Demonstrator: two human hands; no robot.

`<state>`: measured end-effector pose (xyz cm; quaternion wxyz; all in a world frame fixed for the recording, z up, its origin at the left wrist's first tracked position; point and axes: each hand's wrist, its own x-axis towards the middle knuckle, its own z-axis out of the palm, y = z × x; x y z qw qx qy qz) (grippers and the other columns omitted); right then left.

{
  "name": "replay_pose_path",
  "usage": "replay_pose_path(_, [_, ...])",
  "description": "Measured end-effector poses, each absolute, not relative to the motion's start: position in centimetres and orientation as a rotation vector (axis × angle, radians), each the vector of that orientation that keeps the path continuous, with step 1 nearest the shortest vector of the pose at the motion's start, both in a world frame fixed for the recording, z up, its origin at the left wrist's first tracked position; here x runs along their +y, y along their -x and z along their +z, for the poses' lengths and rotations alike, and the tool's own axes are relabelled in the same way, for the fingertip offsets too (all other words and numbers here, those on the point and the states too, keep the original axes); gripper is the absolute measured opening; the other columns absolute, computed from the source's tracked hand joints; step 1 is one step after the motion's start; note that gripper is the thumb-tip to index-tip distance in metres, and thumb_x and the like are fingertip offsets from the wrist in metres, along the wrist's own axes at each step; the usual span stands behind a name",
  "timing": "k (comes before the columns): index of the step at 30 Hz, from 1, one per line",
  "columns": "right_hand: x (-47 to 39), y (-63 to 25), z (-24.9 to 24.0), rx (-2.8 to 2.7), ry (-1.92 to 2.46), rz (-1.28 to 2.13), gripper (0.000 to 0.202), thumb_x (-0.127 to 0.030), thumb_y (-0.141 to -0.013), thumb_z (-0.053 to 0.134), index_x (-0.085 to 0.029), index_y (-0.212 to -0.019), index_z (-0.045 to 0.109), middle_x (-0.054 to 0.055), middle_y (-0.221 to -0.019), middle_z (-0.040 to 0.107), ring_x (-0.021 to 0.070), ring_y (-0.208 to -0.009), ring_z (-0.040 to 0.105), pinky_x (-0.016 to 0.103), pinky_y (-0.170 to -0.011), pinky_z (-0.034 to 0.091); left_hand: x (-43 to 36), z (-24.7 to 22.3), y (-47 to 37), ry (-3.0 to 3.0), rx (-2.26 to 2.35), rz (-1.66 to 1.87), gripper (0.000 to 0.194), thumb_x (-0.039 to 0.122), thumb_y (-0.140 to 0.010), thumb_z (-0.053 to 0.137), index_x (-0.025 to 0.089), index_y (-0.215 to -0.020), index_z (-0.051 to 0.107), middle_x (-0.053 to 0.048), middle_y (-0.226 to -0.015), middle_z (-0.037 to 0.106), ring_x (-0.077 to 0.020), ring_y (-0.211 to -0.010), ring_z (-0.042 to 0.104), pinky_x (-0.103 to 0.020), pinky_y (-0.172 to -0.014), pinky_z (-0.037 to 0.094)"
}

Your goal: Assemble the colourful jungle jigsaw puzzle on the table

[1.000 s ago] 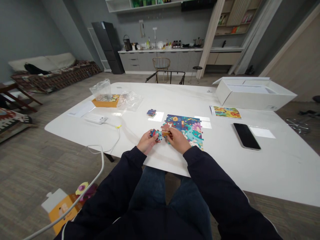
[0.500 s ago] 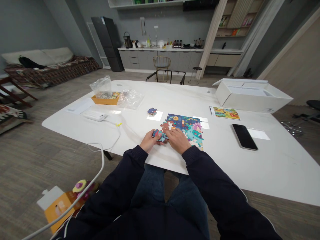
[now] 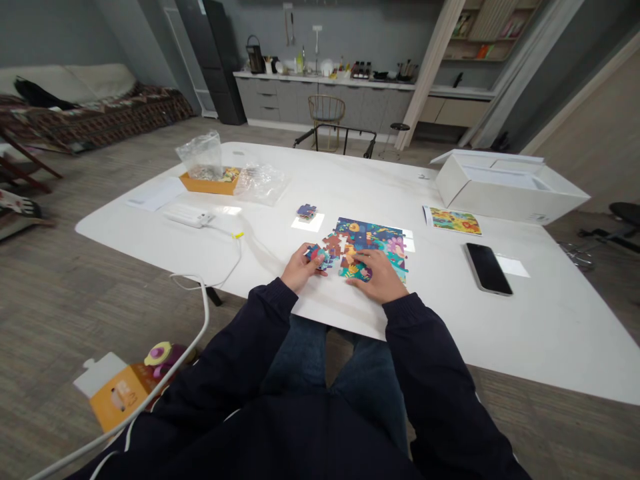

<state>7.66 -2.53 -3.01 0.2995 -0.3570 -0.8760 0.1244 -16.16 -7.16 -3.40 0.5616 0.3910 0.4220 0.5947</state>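
Observation:
In my left hand [image 3: 299,268], closed near the table's front edge, is a small bunch of puzzle pieces [image 3: 320,257] in blue and red. My right hand [image 3: 377,275] rests on the lower left part of the partly joined jigsaw puzzle [image 3: 377,235], with thumb and forefinger apart and the forefinger touching an orange area. Puzzle picture shows between those fingers; the palm hides the puzzle's lower edge. Reddish-brown pieces [image 3: 334,243] lie along the puzzle's left side, and a small stack of puzzle pieces [image 3: 307,211] sits beyond my left hand.
An orange tray [image 3: 207,185] with a plastic bag [image 3: 200,157] and crumpled clear wrap [image 3: 263,183] stands at the back left. A power strip [image 3: 187,215] trails a white cable. To the right are a phone [image 3: 487,268], a picture card [image 3: 455,221] and a white box [image 3: 505,190].
My right hand has moved right, away from my left hand and onto the puzzle, its thumb and forefinger now apart. My left hand keeps its pieces. The view has tilted down slightly.

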Motion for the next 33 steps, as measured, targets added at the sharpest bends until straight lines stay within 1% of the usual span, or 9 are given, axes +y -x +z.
replay_pose_path(2, [-2.4,-8.3,-3.4,-2.347,1.012,0.315,0.046,-0.047,-0.079,0.084,-0.021,-0.116,0.074,0.013,-0.12,0.068,0.0349,-0.113,0.06,0.055,-0.105,0.048,-7.2,-3.4,16.1,-0.923,0.992,1.387,0.064,0.052,-0.064,0.093,0.018,-0.1,0.054,0.002,-0.078,0.065,-0.0128,-0.066,0.066,-0.029,-0.06,0.061])
replay_pose_path(6, [-2.3,-8.4,-3.4,-2.408,1.019,0.291,0.038,-0.047,-0.086,0.079,-0.022,-0.114,0.077,0.012,-0.115,0.07,0.0331,-0.109,0.062,0.052,-0.101,0.05,-7.1,-3.6,16.3,-0.938,1.006,1.36,0.067,0.047,-0.062,0.095,0.016,-0.11,0.06,0.0,-0.08,0.068,-0.0125,-0.064,0.066,-0.03,-0.061,0.062])
replay_pose_path(11, [-2.4,-8.0,-2.8,-2.435,1.007,0.259,0.032,-0.04,-0.103,0.054,-0.021,-0.113,0.078,0.013,-0.113,0.075,0.0315,-0.107,0.066,0.05,-0.098,0.05,-6.8,-3.4,15.9,-0.928,1.021,1.234,0.051,0.041,-0.062,0.097,0.009,-0.092,0.07,-0.008,-0.084,0.072,-0.0162,-0.072,0.069,-0.032,-0.066,0.065])
replay_pose_path(14, [-2.4,-7.8,-2.8,-2.436,1.007,0.246,0.036,-0.033,-0.107,0.045,-0.021,-0.112,0.079,0.012,-0.112,0.077,0.0295,-0.106,0.067,0.048,-0.098,0.05,-6.2,-2.8,15.0,-0.81,0.982,1.14,0.048,0.038,-0.065,0.096,0.008,-0.093,0.071,-0.011,-0.083,0.073,-0.0184,-0.072,0.07,-0.032,-0.063,0.065])
replay_pose_path(20, [-2.6,-8.0,-2.7,-2.467,1.03,0.208,0.027,-0.04,-0.098,0.064,-0.023,-0.115,0.077,0.012,-0.119,0.074,0.0319,-0.111,0.063,0.049,-0.099,0.049,-4.8,-2.2,12.8,-0.719,1.035,1.057,0.05,0.034,-0.066,0.096,0.009,-0.098,0.067,-0.01,-0.074,0.072,-0.0169,-0.054,0.067,-0.03,-0.053,0.061])
replay_pose_path(23, [-2.8,-8.7,-2.9,-2.406,1.041,0.272,0.048,-0.048,-0.086,0.078,-0.023,-0.127,0.071,0.012,-0.124,0.071,0.0333,-0.116,0.061,0.05,-0.101,0.049,-4.9,-2.6,12.4,-0.745,1.089,1.119,0.059,0.035,-0.064,0.097,0.012,-0.105,0.063,-0.004,-0.069,0.069,-0.0163,-0.049,0.065,-0.029,-0.046,0.058])
replay_pose_path(25, [-2.8,-9.4,-3.3,-2.361,1.056,0.303,0.056,-0.049,-0.081,0.083,-0.022,-0.128,0.07,0.013,-0.123,0.071,0.0337,-0.116,0.061,0.052,-0.102,0.049,-5.4,-3.0,12.4,-0.784,1.113,1.23,0.061,0.039,-0.065,0.096,0.014,-0.108,0.06,-0.001,-0.069,0.067,-0.0153,-0.051,0.065,-0.029,-0.048,0.059])
replay_pose_path(30, [-2.6,-10.6,-4.0,-2.332,1.077,0.306,0.033,-0.042,-0.089,0.075,-0.021,-0.114,0.073,0.014,-0.114,0.069,0.0335,-0.11,0.062,0.052,-0.101,0.049,-6.5,-3.8,12.5,-0.87,1.026,1.346,0.064,0.047,-0.069,0.092,0.015,-0.116,0.062,-0.001,-0.079,0.067,-0.0137,-0.06,0.066,-0.034,-0.058,0.064])
replay_pose_path(33, [-2.6,-10.5,-3.9,-2.339,1.05,0.293,0.027,-0.039,-0.092,0.07,-0.02,-0.112,0.069,0.013,-0.112,0.069,0.0327,-0.107,0.061,0.051,-0.098,0.049,-6.5,-4.0,12.5,-0.906,1.013,1.349,0.064,0.049,-0.067,0.092,0.014,-0.112,0.065,-0.002,-0.082,0.067,-0.0132,-0.064,0.065,-0.034,-0.062,0.065])
